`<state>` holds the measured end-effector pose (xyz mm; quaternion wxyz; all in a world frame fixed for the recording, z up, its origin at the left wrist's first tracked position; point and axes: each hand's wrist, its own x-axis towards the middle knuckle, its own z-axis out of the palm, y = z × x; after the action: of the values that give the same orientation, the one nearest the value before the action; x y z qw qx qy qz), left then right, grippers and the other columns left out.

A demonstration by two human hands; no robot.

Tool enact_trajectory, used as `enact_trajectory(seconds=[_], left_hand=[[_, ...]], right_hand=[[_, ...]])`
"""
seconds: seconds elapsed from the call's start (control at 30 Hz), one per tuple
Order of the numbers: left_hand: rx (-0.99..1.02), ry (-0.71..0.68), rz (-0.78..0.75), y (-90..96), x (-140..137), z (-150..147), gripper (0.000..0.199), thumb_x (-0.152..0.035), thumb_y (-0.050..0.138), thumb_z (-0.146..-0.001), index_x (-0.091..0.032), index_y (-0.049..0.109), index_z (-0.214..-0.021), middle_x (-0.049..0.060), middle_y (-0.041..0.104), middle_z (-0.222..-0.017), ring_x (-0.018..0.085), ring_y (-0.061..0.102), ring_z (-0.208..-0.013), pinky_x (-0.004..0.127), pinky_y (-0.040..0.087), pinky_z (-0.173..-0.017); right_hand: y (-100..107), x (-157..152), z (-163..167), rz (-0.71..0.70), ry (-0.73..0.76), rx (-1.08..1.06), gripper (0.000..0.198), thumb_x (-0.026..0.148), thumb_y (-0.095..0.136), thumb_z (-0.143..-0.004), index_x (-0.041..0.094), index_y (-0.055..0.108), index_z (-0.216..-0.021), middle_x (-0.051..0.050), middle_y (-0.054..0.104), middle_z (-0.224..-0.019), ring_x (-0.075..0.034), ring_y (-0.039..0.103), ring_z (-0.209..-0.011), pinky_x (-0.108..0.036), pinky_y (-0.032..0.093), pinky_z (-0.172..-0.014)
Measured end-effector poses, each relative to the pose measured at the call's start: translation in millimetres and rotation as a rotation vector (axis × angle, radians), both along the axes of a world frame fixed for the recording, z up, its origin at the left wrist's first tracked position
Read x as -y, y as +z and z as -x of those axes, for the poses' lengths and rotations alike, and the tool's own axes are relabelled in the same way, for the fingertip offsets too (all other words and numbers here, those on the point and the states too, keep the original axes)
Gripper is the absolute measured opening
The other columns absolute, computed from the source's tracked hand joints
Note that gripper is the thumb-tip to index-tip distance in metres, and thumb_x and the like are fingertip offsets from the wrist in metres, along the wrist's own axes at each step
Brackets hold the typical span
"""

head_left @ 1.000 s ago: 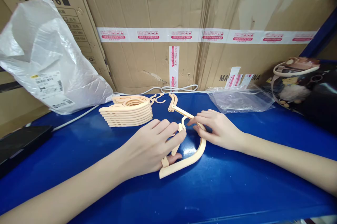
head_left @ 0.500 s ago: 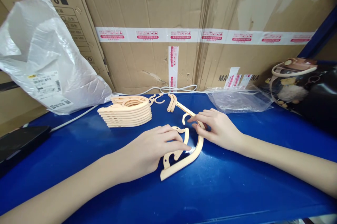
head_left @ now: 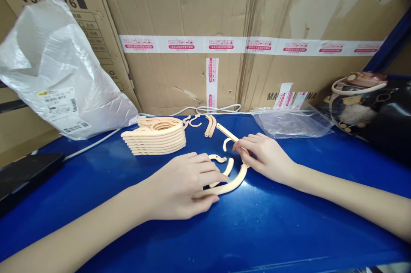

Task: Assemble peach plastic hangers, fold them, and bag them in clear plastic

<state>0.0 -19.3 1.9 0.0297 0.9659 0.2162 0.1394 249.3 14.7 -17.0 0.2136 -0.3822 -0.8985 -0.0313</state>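
Observation:
A cream plastic folding hanger lies partly unfolded on the blue tabletop. My left hand is closed around the end of its near, curved arm, thumb below and fingers above. At the hanger's middle joint, the fingers of my right hand pinch it, beside the small hook; the joint itself is largely covered. Just past my left fingertips lie a loose curved arm piece and a separate hook piece, both partly hidden by that hand.
A stack of folded cream hangers stands at back left, with loose hooks and short curved pieces to its right. Behind are a white plastic mailer, cardboard boxes, a white cable and a clear bag. A dark phone-like object lies left.
My left hand has lowered and closed on the near arm of the hanger, which has swung farther from me. The loose pieces under it have shifted slightly. My right hand stays at the joint.

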Motion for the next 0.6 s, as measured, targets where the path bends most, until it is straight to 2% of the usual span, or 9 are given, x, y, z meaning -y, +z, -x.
enact_trajectory(seconds=[0.13,0.23,0.33,0.47,0.6], left_hand=[[0.028,-0.07,-0.01,-2.8,-2.0,1.2,0.03,-0.008,0.049,-0.088,-0.02,0.063,-0.111,0.002,0.07,-0.099,0.016,0.059,-0.093,0.029,0.045,-0.088],[0.066,-0.069,0.015,-4.9,-3.3,4.0,0.028,-0.008,0.048,-0.09,-0.018,0.061,-0.113,0.004,0.065,-0.11,0.014,0.059,-0.1,0.027,0.044,-0.093],[0.109,-0.032,0.01,-5.1,-3.9,7.0,0.028,-0.01,0.048,-0.092,-0.018,0.058,-0.117,0.006,0.06,-0.117,0.014,0.058,-0.102,0.024,0.046,-0.087],[0.053,0.008,-0.107,-1.5,-2.6,7.0,0.025,-0.018,0.048,-0.094,-0.02,0.061,-0.116,0.006,0.059,-0.102,0.018,0.054,-0.091,0.028,0.045,-0.075],[-0.051,0.027,-0.209,3.0,0.6,3.5,0.021,-0.024,0.051,-0.092,-0.023,0.064,-0.108,0.004,0.055,-0.085,0.02,0.048,-0.077,0.032,0.036,-0.065]], right_hand=[[-0.2,0.0,0.1,-0.027,0.066,0.026,0.02,0.018,0.04,-0.093,0.017,0.058,-0.083,-0.002,0.063,-0.076,-0.016,0.052,-0.07,-0.03,0.034,-0.068],[1.6,-0.6,-1.1,-0.04,0.17,0.093,0.021,0.017,0.038,-0.094,0.017,0.056,-0.084,-0.003,0.059,-0.076,-0.016,0.048,-0.07,-0.03,0.035,-0.069],[3.9,-0.7,-2.8,-0.061,0.291,0.198,0.024,0.019,0.035,-0.095,0.017,0.056,-0.084,-0.003,0.055,-0.076,-0.017,0.044,-0.069,-0.029,0.036,-0.067],[4.2,1.5,-2.4,-0.088,0.406,0.305,0.024,0.017,0.033,-0.094,0.017,0.057,-0.089,-0.004,0.054,-0.078,-0.018,0.043,-0.07,-0.03,0.036,-0.066],[1.8,5.3,-0.5,-0.096,0.441,0.317,0.022,0.015,0.033,-0.094,0.018,0.055,-0.092,-0.004,0.054,-0.078,-0.018,0.042,-0.069,-0.03,0.035,-0.063]])
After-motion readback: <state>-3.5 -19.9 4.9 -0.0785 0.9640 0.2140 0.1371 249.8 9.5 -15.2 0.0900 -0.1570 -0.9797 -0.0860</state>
